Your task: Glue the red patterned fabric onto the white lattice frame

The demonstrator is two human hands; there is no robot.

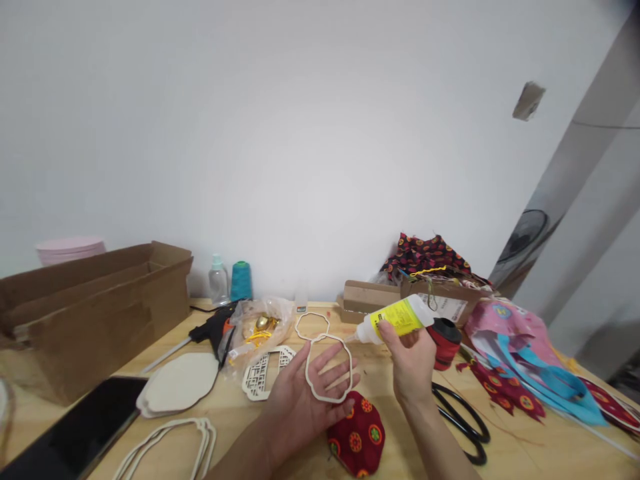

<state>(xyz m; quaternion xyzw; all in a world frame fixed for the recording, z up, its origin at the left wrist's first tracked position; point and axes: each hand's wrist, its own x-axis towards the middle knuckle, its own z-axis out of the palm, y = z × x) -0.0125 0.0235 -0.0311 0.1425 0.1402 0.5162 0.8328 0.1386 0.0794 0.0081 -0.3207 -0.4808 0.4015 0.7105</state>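
My right hand [413, 363] grips a white glue bottle [399, 319] with a yellow label, tilted so its nozzle points left. The nozzle tip is at the upper right rim of a thin cream scalloped frame [309, 380]; whether they touch I cannot tell. That frame lies across the fingers of my left hand [313, 400], which is palm up with the fingers stretched out and holds it. Below them on the table is a dark red patterned fabric piece [356, 437]. Another thin frame [299, 327] and a lattice-cut panel [256, 377] lie just beyond my left hand.
At left are a long cardboard box [100, 320], a phone [75, 427], cream scalloped boards [180, 383], stacked frames [207, 437] and a glue gun [213, 330]. Black-handled scissors [470, 433], a red-and-black roll [445, 343] and fabrics [520, 333] lie right. A white wall [300, 147] rises behind.
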